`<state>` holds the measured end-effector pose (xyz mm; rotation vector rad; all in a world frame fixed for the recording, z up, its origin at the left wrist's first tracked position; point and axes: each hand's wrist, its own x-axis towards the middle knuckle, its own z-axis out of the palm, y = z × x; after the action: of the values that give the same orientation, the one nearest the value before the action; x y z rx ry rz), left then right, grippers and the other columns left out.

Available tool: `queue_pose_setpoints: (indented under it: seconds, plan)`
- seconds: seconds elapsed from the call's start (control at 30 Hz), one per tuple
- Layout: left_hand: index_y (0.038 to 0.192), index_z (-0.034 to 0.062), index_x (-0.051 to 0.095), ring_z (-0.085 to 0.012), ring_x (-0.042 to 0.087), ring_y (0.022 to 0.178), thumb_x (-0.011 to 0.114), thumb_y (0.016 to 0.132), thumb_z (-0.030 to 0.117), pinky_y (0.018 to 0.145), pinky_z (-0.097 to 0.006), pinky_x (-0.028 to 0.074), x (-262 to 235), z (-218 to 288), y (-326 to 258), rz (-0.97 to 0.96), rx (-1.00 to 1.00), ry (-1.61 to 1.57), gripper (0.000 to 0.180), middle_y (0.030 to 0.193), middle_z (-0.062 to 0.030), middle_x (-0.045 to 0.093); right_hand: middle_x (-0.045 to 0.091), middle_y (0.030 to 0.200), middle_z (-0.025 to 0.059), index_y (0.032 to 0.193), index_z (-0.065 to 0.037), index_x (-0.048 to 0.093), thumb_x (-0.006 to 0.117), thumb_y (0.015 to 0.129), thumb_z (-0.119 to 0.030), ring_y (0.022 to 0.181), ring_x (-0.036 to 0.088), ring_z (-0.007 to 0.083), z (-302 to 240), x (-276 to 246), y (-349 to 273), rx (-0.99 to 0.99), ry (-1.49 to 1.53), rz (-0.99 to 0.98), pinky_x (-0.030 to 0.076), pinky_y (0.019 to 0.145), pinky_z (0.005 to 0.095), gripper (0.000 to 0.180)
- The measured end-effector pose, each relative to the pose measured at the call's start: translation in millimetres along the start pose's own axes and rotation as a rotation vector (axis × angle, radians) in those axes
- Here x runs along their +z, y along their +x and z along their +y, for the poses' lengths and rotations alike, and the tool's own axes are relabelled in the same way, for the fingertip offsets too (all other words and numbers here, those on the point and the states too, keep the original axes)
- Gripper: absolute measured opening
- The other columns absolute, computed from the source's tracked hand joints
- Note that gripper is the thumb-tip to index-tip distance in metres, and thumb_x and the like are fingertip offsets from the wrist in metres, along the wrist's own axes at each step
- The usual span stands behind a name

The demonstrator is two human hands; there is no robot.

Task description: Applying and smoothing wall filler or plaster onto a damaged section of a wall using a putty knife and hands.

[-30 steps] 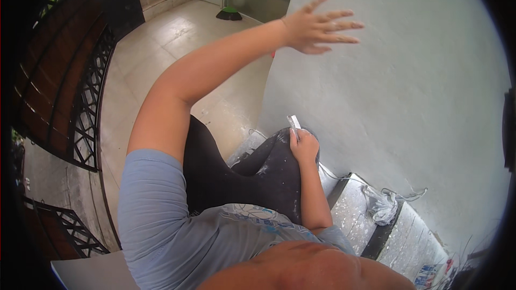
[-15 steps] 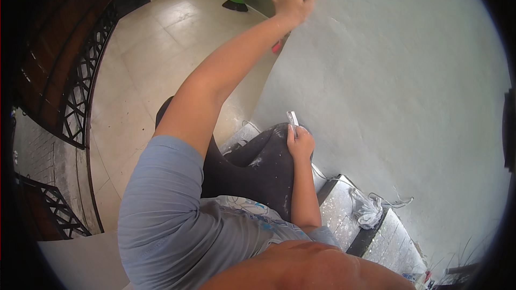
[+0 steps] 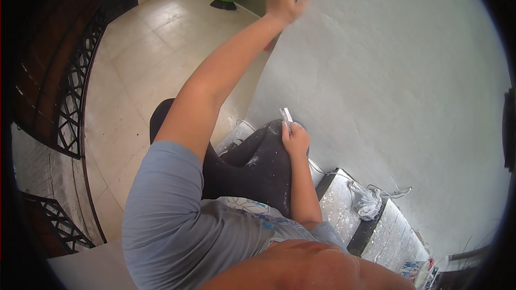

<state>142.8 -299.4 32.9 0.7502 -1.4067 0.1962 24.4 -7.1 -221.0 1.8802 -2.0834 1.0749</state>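
My left arm reaches far forward, and my left hand (image 3: 282, 0) is raised by the edge of the pale grey plastered wall (image 3: 376, 75). Its fingers are stretched out and slightly blurred, with nothing seen in them; whether the palm touches the wall I cannot tell. Close to my knee, my right hand (image 3: 297, 140) is closed round a narrow flat tool (image 3: 285, 114) with white smears. One end of it sticks up past the fingers, while its lower part is hidden in the grip. Dark trousers (image 3: 252, 174) with white spots cover my bent leg beneath that hand.
White-spattered boards (image 3: 384, 233) lie at lower right along the wall, bearing a crumpled clear plastic bag (image 3: 367, 204) and a thin cord (image 3: 398, 191). A green-and-black broom head (image 3: 223, 3) rests on the tiled floor (image 3: 131, 70). A black metal lattice (image 3: 80, 83) borders the left.
The whole view has shifted a little, so things sit slightly farther left. My left hand appears a bit higher, still spread. My right hand keeps its hold on the flat tool.
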Motion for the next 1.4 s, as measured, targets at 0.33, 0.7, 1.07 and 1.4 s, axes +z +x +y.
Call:
queue_pose_setpoints:
  seconds: [0.33,0.7,1.07,1.4]
  plan:
    - [0.151,0.0429,0.036,-0.0140,0.018,0.152,0.073,0.074,0.041,0.123,-0.061,0.003,-21,143,-44,-0.215,1.390,-0.274,0.086,0.164,0.0141,0.022,0.060,0.068,0.0178,0.067,-0.003,0.059,0.064,0.091,-0.034,0.064,0.061,0.0409,-2,2,3,0.004,-0.028,0.004,0.045,0.058,0.0496,0.039]
    - [0.155,0.0150,0.030,-0.0352,0.019,0.150,0.050,0.091,0.064,0.112,-0.072,0.013,-20,54,22,-0.430,-0.410,0.102,0.083,0.162,-0.0198,0.020,0.061,0.069,0.0180,0.068,-0.003,0.059,0.065,0.090,-0.033,0.065,0.061,0.0409,2,1,1,-0.002,-0.025,-0.009,0.045,0.058,0.0491,0.039]
    - [0.155,0.0177,0.032,-0.0340,0.022,0.149,0.054,0.090,0.061,0.113,-0.070,0.013,-29,53,3,-0.147,0.274,-0.034,0.081,0.162,-0.0162,0.025,0.060,0.069,0.0171,0.068,-0.004,0.059,0.064,0.091,-0.035,0.065,0.060,0.0407,-2,2,5,0.031,-0.030,-0.097,0.044,0.058,0.0493,0.040]
    - [0.147,0.0319,0.045,-0.0247,0.038,0.143,0.060,0.088,0.049,0.116,-0.061,0.023,-3,112,-16,-0.367,0.878,-0.150,0.063,0.158,-0.0010,0.039,0.060,0.069,0.0171,0.067,-0.004,0.057,0.064,0.091,-0.036,0.065,0.060,0.0411,-4,2,4,0.012,-0.053,-0.006,0.044,0.059,0.0500,0.041]
